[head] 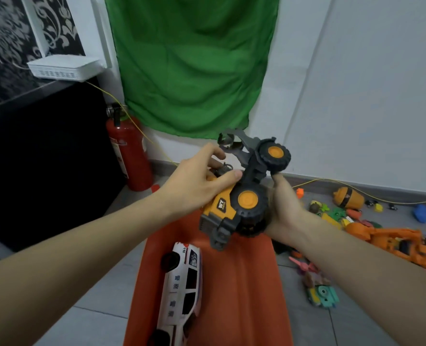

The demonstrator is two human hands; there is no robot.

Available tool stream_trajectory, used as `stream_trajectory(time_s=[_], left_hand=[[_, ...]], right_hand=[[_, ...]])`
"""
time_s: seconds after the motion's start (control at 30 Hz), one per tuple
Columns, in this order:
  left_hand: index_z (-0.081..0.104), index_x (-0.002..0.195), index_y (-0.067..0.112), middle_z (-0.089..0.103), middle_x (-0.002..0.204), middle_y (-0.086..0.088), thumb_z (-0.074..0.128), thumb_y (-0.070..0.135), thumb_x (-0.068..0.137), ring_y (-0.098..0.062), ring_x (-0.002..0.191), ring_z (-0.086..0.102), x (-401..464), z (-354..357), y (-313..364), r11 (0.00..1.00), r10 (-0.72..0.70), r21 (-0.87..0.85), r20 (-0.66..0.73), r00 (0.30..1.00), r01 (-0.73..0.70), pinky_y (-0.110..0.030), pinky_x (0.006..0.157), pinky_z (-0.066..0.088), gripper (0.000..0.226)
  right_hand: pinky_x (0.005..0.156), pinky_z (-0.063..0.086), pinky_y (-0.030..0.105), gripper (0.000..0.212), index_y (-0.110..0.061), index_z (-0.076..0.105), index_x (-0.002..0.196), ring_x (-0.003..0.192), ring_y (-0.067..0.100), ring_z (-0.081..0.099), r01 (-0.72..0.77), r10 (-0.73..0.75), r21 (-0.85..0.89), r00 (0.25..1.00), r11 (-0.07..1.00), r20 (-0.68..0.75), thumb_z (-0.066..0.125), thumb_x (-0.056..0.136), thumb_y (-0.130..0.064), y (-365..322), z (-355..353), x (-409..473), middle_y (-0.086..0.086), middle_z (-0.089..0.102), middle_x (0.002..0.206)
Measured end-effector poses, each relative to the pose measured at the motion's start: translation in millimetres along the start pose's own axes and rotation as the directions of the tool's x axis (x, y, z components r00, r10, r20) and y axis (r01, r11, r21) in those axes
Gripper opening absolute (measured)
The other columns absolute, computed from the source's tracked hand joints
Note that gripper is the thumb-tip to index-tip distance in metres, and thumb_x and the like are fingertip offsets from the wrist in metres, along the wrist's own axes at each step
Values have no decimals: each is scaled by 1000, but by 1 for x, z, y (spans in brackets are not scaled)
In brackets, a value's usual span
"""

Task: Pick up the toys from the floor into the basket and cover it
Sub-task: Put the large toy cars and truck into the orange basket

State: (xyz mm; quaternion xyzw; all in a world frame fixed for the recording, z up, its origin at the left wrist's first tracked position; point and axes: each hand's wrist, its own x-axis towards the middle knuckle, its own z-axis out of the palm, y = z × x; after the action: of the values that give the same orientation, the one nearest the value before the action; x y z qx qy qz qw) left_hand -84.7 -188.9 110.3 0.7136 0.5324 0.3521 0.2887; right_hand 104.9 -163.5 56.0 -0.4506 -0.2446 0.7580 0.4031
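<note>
A yellow and grey toy construction truck (pixel 241 193) with big black wheels hangs tilted above the far end of the orange basket (pixel 246 290). My left hand (pixel 197 183) grips its top from the left, and my right hand (pixel 281 211) holds its underside from the right. A white toy police car (pixel 182 293) lies inside the basket along its left wall. Several toys (pixel 344 216) lie scattered on the grey floor to the right, among them a large orange toy vehicle (pixel 391 240) and a green and yellow toy (pixel 321 295).
A red fire extinguisher (pixel 129 151) stands by the wall at the left, beside a black cabinet (pixel 44 158) with a white router (pixel 62 67) on top. A green cloth (pixel 194 66) hangs on the wall ahead. A yellow cable (pixel 356 193) runs along the floor by the wall.
</note>
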Motion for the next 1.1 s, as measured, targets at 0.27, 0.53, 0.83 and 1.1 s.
stream_trajectory(time_s=[0.27,0.53,0.83,1.1], left_hand=[[55,111,26,61,113,11,73,42,83,-16,100,67,-2,8,-33,986,-115,-109,100,988,126,-29,86,52,37],[50,127,29,55,126,11,77,58,71,-10,109,60,1,10,-38,968,-205,-87,254,945,234,-27,89,47,69],[48,118,36,51,114,10,89,35,56,-2,106,50,-8,29,-52,997,5,73,294,956,-28,-19,86,41,75],[33,140,15,31,139,-2,82,36,50,-23,112,51,-21,53,-72,774,250,424,477,843,-470,-33,90,46,105]], right_hand=[[94,52,49,63,-16,68,116,103,33,70,33,-24,92,995,995,-96,31,95,-63,18,-8,7,17,72,111],[97,48,45,62,-12,68,110,106,30,67,59,-43,126,990,990,-132,24,100,-54,27,-7,13,15,74,107],[101,42,37,54,-13,66,112,103,33,60,29,-23,80,997,996,-75,31,95,-51,14,-22,12,20,62,115],[84,54,38,68,2,68,104,78,31,71,-38,20,-211,996,977,-84,23,102,-49,4,-29,1,24,73,91]])
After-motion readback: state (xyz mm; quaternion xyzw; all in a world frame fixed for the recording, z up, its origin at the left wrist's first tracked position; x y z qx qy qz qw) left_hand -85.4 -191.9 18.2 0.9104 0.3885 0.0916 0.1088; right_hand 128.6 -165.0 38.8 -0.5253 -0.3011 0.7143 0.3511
